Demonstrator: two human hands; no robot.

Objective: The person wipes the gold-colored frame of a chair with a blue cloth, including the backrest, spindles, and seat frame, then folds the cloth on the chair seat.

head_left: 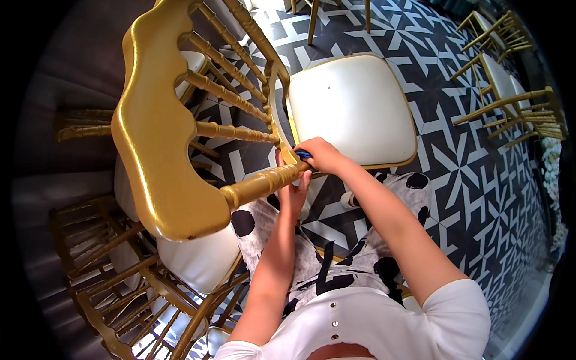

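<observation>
Gold chair [156, 138] from centre to 10 o'clock, white seat [354, 111] at 1 o'clock. Right hand [324, 157] closed over small blue object [305, 154], mostly covered, so kind uncertain. Left hand [293, 195] wrapped around back post [258, 185] from 6 o'clock side. Hands close together at post's end. Piled gold chairs [174, 292] at 8 o'clock; black-and-white patterned floor [462, 162] at 3 o'clock.

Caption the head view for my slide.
Left fingers at a gold spindle-back chair, right fingers holding a blue object.
</observation>
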